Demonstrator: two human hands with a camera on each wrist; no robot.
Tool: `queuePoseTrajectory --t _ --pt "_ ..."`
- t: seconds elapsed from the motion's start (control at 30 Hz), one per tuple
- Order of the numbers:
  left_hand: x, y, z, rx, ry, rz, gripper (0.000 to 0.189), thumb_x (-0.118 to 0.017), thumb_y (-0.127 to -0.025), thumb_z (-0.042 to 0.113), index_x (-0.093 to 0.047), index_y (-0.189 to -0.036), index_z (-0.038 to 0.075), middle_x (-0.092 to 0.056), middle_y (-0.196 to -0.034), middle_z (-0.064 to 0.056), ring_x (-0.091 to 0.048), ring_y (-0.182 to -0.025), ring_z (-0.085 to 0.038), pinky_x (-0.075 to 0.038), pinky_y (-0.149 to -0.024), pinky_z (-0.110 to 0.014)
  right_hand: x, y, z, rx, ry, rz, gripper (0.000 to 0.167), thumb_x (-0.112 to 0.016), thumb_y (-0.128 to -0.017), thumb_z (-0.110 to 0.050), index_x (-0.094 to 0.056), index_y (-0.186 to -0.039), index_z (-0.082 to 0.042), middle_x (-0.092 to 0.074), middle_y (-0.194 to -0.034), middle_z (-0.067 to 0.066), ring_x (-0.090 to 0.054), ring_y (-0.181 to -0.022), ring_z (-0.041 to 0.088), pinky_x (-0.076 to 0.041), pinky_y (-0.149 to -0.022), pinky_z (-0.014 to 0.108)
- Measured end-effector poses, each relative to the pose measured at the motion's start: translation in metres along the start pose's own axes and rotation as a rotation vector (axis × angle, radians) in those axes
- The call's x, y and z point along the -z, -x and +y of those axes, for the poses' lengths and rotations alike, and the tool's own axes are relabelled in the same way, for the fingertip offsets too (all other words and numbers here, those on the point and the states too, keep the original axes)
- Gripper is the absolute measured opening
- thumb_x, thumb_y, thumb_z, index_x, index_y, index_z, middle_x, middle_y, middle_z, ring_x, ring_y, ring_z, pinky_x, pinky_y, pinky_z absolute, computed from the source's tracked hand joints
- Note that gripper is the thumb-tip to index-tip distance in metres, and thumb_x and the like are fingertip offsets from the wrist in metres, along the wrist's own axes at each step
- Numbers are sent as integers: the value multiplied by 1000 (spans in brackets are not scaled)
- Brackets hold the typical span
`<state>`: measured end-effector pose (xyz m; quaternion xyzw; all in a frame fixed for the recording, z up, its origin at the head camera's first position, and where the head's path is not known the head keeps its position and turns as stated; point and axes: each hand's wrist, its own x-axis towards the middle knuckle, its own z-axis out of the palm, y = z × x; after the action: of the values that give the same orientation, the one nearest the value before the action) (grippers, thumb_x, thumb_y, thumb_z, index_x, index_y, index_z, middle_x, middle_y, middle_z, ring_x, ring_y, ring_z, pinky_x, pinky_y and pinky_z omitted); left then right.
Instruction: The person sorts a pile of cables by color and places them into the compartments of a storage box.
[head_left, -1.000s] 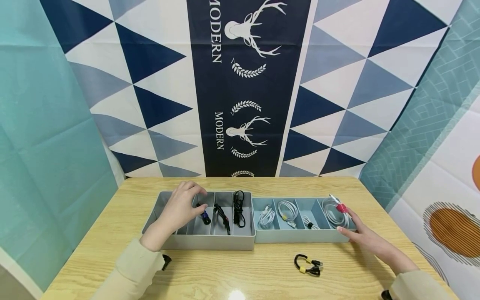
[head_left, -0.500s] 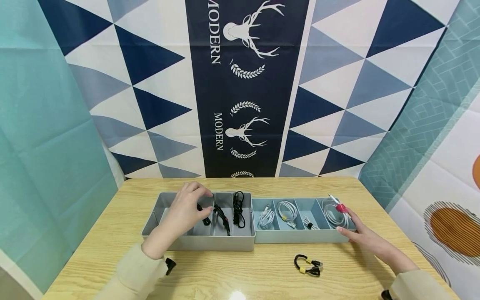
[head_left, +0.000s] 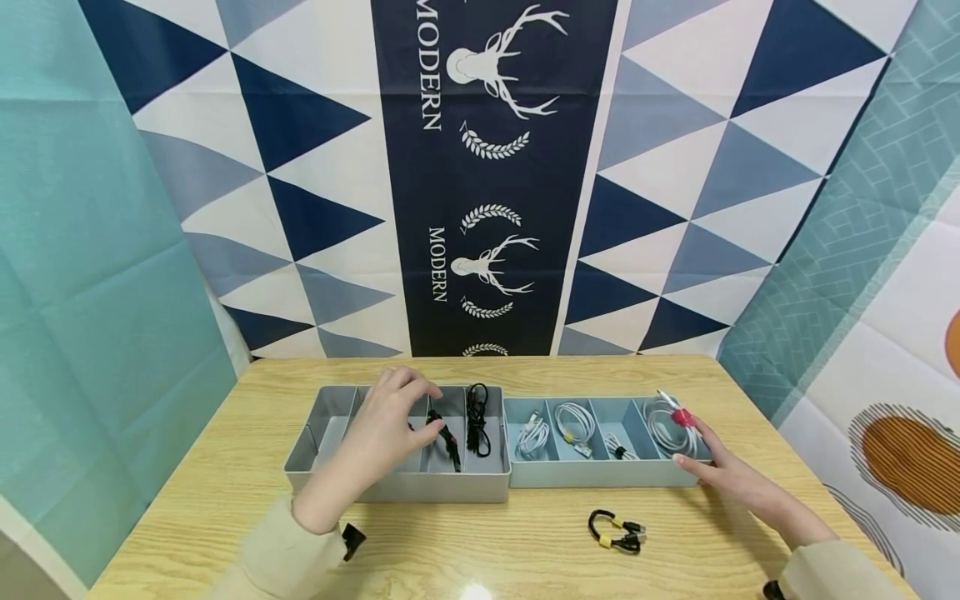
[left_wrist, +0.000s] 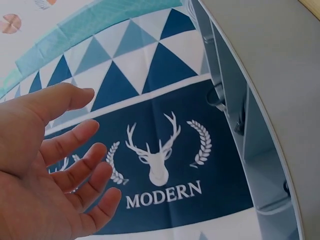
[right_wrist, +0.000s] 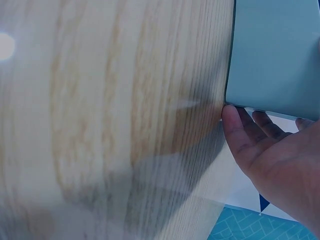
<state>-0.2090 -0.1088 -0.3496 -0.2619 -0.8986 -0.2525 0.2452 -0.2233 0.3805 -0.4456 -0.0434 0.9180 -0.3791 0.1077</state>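
Note:
My left hand (head_left: 390, 423) hovers over the grey divided box (head_left: 431, 486), thumb and fingers apart and nothing between them. In the left wrist view the same hand (left_wrist: 65, 165) has loosely bent fingers, with the box's edge off to the right. Below and beside it in the box lie a black cable (head_left: 446, 437) and a coiled black cable (head_left: 477, 421); the hand hides part of the compartments to the left. My right hand (head_left: 727, 473) rests against the right end of the light blue divided box (head_left: 600, 474), thumb (right_wrist: 231, 117) at its corner and fingers along its end.
The blue box holds coiled white cables (head_left: 533, 435), one larger coil with a red tie (head_left: 682, 417) at its right end. A short black cable with yellow ties (head_left: 617, 531) lies on the wooden table (head_left: 480, 550) in front. A patterned cloth (head_left: 480, 167) hangs behind.
My left hand has moved a little to the right over the grey box, uncovering compartments at its left and covering the cable in the middle one. My right hand has stayed at the blue box.

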Motion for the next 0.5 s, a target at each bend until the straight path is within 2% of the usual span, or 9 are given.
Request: queuePoseTrajectory --t 0.1,0.3,0.5 --pt "-2 1 5 -12 7 8 27 -81 -72 17 -67 -95 16 -56 -97 3 -50 -94 -20 -43 -85 -43 0 -1 1 1 -16 -4 89 -51 -96 -33 14 -149 -4 6 -146 40 -12 -126 57 -22 -95 72" --pt "-7 1 16 -25 40 15 29 -81 -72 18 -66 -97 17 -55 -98 2 -49 -95 -19 -42 -84 -43 -1 0 1 -9 7 -1 89 -51 -97 -34 14 -149 -4 2 -146 40 -24 -119 52 -32 -91 63" --pt "-13 2 27 -35 61 38 30 -82 -72 20 -66 -97 17 -55 -101 3 -49 -98 -19 -42 -86 -44 0 1 0 -14 5 -4 89 -51 -97 -35 15 -149 -4 3 -146 40 -22 -120 53 -29 -92 66"
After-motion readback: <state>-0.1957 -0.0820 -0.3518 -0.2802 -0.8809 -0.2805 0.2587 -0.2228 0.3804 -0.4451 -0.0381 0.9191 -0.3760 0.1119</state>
